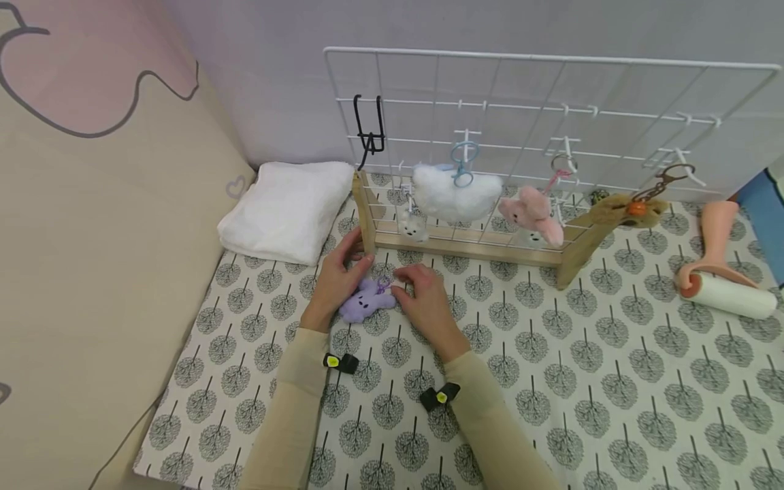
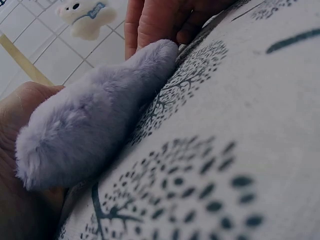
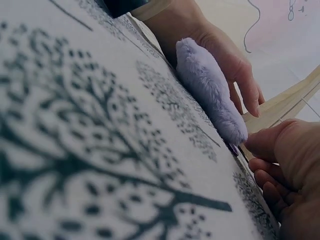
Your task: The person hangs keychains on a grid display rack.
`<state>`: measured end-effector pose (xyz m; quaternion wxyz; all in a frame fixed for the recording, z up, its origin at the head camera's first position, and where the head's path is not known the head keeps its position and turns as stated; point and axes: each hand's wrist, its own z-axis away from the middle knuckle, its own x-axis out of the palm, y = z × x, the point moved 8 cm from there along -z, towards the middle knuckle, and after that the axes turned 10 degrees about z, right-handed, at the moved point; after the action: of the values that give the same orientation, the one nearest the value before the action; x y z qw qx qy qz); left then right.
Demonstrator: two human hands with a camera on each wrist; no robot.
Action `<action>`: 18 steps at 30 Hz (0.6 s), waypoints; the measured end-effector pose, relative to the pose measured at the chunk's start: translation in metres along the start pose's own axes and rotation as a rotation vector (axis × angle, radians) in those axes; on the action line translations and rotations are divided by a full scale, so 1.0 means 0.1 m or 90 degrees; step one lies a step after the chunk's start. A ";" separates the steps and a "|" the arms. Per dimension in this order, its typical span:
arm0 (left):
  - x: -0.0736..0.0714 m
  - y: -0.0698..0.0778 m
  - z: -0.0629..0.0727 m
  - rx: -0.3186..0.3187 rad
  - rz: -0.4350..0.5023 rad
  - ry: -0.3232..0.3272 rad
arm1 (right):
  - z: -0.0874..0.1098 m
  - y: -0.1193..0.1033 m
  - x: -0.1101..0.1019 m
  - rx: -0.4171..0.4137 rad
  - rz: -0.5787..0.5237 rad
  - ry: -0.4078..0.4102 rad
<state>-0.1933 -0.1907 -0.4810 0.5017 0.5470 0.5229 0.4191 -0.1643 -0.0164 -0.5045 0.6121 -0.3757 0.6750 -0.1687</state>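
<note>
A small purple plush keychain (image 1: 366, 301) with a face lies on the tree-print cloth, its purple strap and ring (image 1: 384, 284) at the far end. My left hand (image 1: 335, 278) lies along its left side, thumb apart from the fingers, beside the wooden foot (image 1: 364, 211) of a wire rack. On the other side, my right hand (image 1: 424, 299) has thumb and index fingertip apart, close to the ring. In the right wrist view, the right thumb (image 3: 272, 140) meets the tip of the plush (image 3: 205, 80); whether it presses there is unclear.
The white wire rack (image 1: 520, 102) carries a white plush (image 1: 456, 194), a pink plush (image 1: 531, 212) and a brown plush (image 1: 631, 209). A black hook (image 1: 370, 133) hangs at its left. Left stands a folded white towel (image 1: 284, 211); far right, a lint roller (image 1: 729, 294).
</note>
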 end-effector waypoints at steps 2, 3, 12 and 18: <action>0.00 0.00 0.00 -0.002 -0.001 0.000 | 0.02 -0.01 0.00 -0.001 0.003 -0.013; 0.00 0.00 0.00 -0.002 0.000 0.000 | 0.02 -0.01 0.00 -0.002 0.008 -0.019; -0.01 -0.02 0.01 0.000 -0.001 -0.001 | 0.10 -0.03 0.05 -0.009 0.059 -0.071; -0.01 -0.02 0.00 0.002 0.001 0.003 | 0.10 -0.08 0.04 -0.043 0.079 -0.061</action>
<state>-0.1938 -0.1915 -0.4829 0.4992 0.5470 0.5244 0.4203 -0.1519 -0.0220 -0.5039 0.6400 -0.3612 0.6722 -0.0896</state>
